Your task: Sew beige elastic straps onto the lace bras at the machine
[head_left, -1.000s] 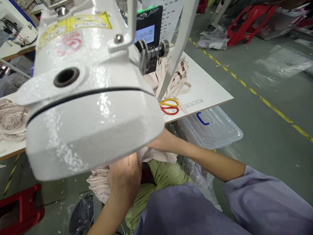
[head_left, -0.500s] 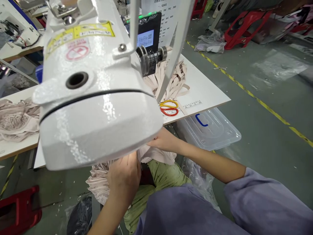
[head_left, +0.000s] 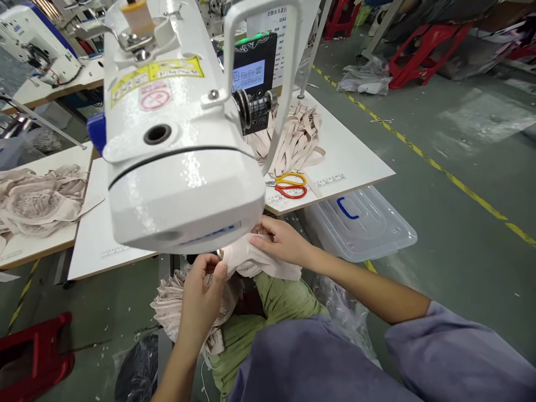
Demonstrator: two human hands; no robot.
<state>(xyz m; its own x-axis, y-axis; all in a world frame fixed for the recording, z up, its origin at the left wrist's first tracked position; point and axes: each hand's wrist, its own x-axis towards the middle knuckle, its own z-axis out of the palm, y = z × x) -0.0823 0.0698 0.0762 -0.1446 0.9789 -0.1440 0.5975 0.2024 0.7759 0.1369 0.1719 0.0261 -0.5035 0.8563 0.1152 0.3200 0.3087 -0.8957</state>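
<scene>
Below the head of a white sewing machine (head_left: 188, 201), my right hand (head_left: 287, 243) grips a beige fabric garment piece (head_left: 268, 265), thumb lying on top and fingers folded around its far side. My left hand (head_left: 203, 296) is at the left edge of that piece, thumb and bent forefinger closed at its border. The machine head hides the needle area and the far part of the cloth. More gathered beige fabric (head_left: 170, 304) hangs beside my left wrist, over my lap.
On the white table (head_left: 355, 151) lie beige straps (head_left: 299, 137) and scissors (head_left: 291, 191) with yellow and red handles. A lidded plastic box (head_left: 368, 223) stands below right. Beige garments (head_left: 37, 201) cover the left table. Red stools (head_left: 37, 357) stand on the floor.
The view has shifted, so the machine head sits higher and uncovers more cloth. My left hand has turned and drawn back, showing its thumb; my right hand still holds the fabric.
</scene>
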